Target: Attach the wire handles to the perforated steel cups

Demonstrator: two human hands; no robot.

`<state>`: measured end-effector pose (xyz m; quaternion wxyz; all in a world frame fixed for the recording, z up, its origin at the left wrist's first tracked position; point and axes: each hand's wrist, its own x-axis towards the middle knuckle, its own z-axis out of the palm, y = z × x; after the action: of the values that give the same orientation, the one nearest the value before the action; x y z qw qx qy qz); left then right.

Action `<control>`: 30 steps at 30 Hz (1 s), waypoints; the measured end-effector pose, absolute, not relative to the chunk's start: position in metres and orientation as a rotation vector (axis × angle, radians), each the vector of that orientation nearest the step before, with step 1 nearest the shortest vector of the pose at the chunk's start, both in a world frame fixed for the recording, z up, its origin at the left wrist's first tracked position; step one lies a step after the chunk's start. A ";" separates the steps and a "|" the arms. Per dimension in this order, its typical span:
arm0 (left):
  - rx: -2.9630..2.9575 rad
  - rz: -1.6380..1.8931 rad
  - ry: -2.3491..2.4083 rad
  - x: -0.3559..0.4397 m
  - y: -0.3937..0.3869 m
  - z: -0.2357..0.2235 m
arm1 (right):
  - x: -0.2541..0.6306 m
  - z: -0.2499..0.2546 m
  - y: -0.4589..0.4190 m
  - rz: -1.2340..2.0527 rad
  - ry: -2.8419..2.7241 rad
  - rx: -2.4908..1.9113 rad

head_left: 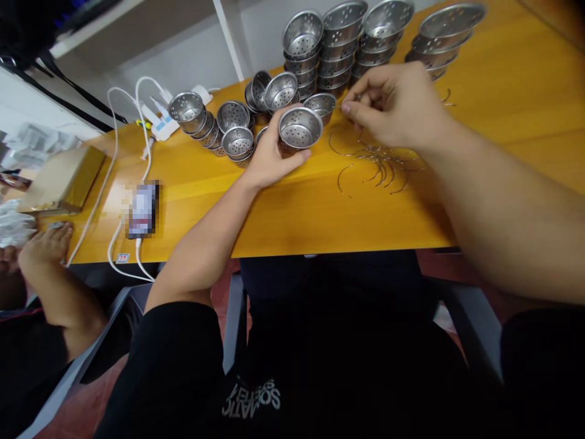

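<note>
- Silver perforated metal cup (300,129): we've got our left hand (273,152) wrapped around it, over the yellow wooden table (292,225)
- our right hand (397,102) has fingertips pinched, honestly can't tell on what
- thin curved metal wires (381,172) lie near it, stacked perforated cups (340,52) behind

Left hand (269,157): holding perforated metal cup (300,129)
Right hand (395,107): pinched near curved wires (380,163)
Cup stacks (339,52): along table's (283,221) far edge
</note>
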<state>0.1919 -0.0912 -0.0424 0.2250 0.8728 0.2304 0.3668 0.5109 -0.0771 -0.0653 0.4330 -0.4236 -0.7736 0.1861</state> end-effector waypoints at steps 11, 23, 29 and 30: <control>2.364 1.094 0.821 0.193 -0.096 -0.039 | 0.490 -0.045 -0.097 0.485 -1.938 -1.184; 2.400 1.069 0.775 0.198 -0.099 -0.038 | 0.466 0.002 -0.138 0.544 -1.952 -1.143; 2.430 1.068 0.818 0.200 -0.098 -0.042 | 0.454 0.011 -0.149 0.509 -1.894 -1.096; 2.433 1.069 0.823 0.201 -0.097 -0.043 | 0.454 0.007 -0.147 0.502 -1.889 -1.091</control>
<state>0.2010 -0.0970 -0.0428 0.1787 0.8604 0.2912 0.3781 0.4544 -0.1469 0.0073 0.4366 -0.4385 -0.7592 0.2018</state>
